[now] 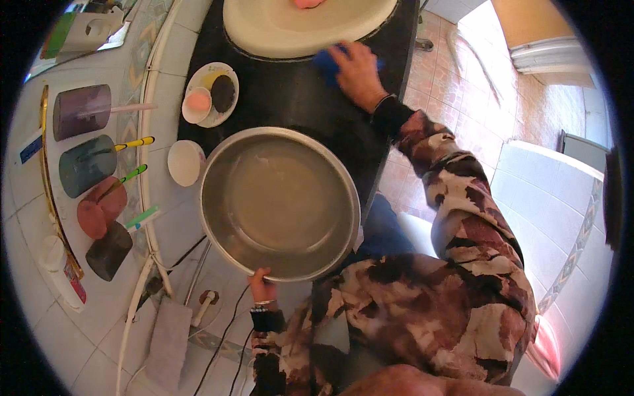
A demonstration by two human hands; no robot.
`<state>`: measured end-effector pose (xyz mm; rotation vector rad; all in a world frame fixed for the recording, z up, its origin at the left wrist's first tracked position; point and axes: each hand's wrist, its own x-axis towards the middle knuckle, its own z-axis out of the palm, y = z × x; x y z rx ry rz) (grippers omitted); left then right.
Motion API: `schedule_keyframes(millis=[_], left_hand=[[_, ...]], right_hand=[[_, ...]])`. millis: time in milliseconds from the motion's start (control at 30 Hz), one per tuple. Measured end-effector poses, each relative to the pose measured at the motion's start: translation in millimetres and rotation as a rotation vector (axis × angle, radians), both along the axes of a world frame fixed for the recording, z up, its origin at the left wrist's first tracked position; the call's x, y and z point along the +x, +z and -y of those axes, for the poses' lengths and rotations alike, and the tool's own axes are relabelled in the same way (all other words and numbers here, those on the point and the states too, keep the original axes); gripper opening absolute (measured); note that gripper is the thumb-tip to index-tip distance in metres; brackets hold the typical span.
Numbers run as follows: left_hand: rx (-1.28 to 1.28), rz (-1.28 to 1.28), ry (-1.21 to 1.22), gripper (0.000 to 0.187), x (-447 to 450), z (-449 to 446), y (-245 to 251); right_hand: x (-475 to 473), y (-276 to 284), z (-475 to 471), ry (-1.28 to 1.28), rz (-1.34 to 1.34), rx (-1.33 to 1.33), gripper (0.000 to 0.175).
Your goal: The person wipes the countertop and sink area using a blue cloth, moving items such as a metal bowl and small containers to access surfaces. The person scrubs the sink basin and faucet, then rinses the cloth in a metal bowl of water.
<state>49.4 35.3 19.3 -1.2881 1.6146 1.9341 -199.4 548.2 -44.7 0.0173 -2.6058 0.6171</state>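
A blue cloth or sponge (328, 64) is under my right hand (359, 74), pressed on the black countertop (297, 101) just beside the rim of the cream washbasin (257, 42). Below the countertop's middle, a wide round metal basin (280, 198) holds what looks like cloudy water. My left hand (261, 287) grips its near rim, thumb over the edge. The basin hides part of the counter and whatever supports it. Something pink (308, 3) shows in the washbasin at the top edge of the view, cut off.
An oval dish (218, 116) carries a dark round piece (223, 94) and a small cup with something pink (198, 101). A white bowl (184, 162) stands by the wall. Several toothbrush cups (88, 166) and a white tube (62, 267) line the left wall near pipes (153, 99).
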Motion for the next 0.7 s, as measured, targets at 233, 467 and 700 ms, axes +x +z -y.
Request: schedule_keyframes(millis=[233,467,700], left_hand=[[0.009,-0.005,0.053,0.013,10.3,-8.5,15.6],[-0.012,0.045,0.008,0.012,-14.8,-29.2,15.8],[0.001,0.029,0.002,0.014,-22.4,-51.9,23.5]], right_hand=[[-55.9,-46.4,88.7,0.475,-0.021,0.09,0.057],[142.4,-19.8,25.0,0.35,0.227,0.001,0.058],[260.4,-47.7,79.8,0.22,0.232,-0.23,0.052]])
